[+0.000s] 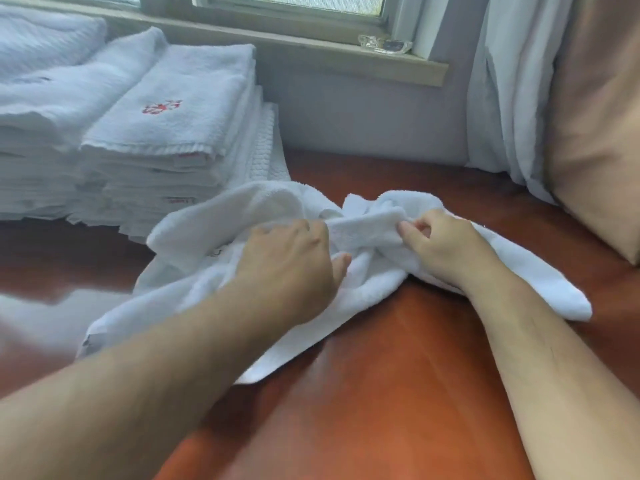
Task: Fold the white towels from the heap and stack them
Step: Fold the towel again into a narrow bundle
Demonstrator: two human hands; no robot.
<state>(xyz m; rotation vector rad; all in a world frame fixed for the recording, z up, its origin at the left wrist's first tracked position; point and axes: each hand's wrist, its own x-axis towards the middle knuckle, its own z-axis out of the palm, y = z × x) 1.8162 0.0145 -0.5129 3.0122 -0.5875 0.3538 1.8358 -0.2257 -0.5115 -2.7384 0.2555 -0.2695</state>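
Embroidery [162, 107] in red, unreadable, marks the folded terry stack [166, 157]; left hand [291, 271] and right hand [443, 247] each grip the crumpled fluffy towel [207, 230] on the glossy reddish surface [398, 375]

The towel [187, 299] lies on the desk [398, 375] before you, your left hand [294, 268] and right hand [446, 247] on it. Folded towel stacks [166, 133] stand behind, to your left; the curtain [502, 98] hangs far right.

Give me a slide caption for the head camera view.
Left hand and right hand grip a crumpled towel on the table, folded stacks at left.
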